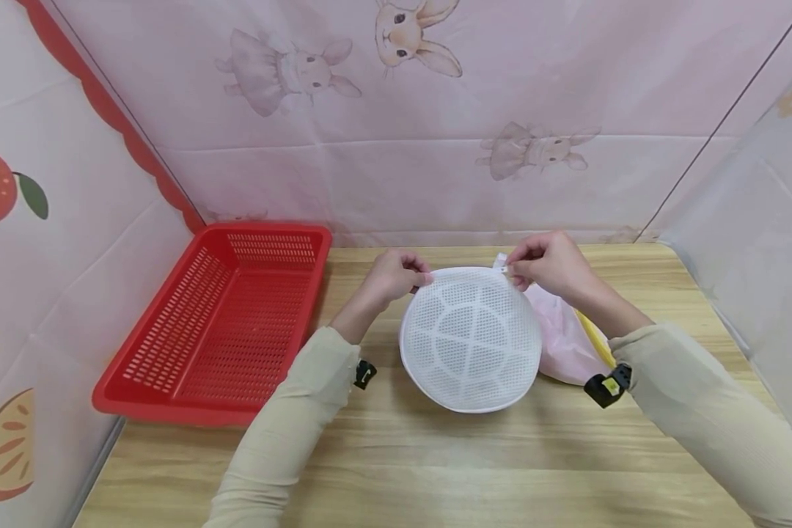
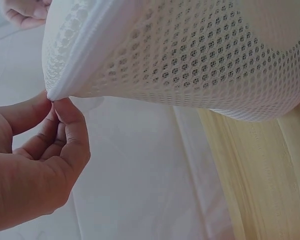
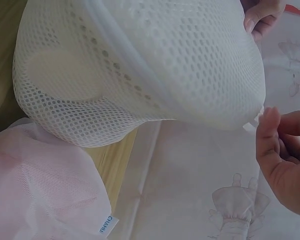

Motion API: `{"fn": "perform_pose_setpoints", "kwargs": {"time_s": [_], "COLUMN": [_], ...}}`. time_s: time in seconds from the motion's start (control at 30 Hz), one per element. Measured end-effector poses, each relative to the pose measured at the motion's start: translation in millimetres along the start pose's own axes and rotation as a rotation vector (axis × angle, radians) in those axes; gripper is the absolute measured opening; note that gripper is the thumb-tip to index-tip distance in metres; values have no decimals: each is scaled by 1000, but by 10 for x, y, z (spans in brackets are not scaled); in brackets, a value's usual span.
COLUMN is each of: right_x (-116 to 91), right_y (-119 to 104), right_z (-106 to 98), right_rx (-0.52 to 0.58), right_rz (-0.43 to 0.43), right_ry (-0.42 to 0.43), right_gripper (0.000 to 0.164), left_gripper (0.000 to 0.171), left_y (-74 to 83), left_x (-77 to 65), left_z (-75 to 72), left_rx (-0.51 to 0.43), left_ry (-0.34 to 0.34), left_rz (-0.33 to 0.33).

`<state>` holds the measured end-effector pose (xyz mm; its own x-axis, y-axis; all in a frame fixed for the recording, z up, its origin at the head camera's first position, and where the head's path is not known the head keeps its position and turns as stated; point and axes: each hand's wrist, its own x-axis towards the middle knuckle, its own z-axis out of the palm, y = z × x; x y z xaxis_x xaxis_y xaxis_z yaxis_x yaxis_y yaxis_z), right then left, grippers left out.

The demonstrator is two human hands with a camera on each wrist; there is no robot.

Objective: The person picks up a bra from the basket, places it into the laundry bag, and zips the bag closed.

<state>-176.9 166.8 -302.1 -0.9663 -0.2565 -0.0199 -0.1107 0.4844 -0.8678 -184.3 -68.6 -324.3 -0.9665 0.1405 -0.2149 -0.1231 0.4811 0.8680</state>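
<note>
A round white mesh laundry bag is held up over the wooden table, its flat ribbed face toward me. My left hand pinches its upper left rim; in the left wrist view the thumb and finger meet on the seam. At the upper right rim, my right hand pinches a small piece beside a white tab, perhaps a zipper end. The right wrist view shows the bag's bulging mesh side, with a pale round shape showing through it.
A pink mesh bag with a yellow edge lies behind the white one, under my right forearm. On the left stands a red slotted plastic basket. Rabbit-printed fabric walls enclose the wooden table.
</note>
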Motion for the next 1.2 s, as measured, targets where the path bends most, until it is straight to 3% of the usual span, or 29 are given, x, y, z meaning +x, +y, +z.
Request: {"fn": "perform_pose_setpoints", "kwargs": {"time_s": [0.47, 0.7, 0.93, 1.2], "right_x": [61, 29, -54, -167], "right_y": [92, 242, 458, 667], "right_z": [39, -12, -78, -94], "right_rx": [137, 94, 14, 153], "right_rz": [4, 28, 141, 173], "right_ry": [1, 13, -61, -148], "right_gripper": [16, 19, 27, 29], "left_gripper": [11, 9, 10, 14], "left_y": [-81, -126, -179, -225], "left_x": [112, 219, 296, 259], "left_z": [-10, -20, -44, -89], "left_rx": [-5, 24, 1, -34], "left_ry": [13, 19, 19, -27], "left_rz": [36, 15, -18, -48]}}
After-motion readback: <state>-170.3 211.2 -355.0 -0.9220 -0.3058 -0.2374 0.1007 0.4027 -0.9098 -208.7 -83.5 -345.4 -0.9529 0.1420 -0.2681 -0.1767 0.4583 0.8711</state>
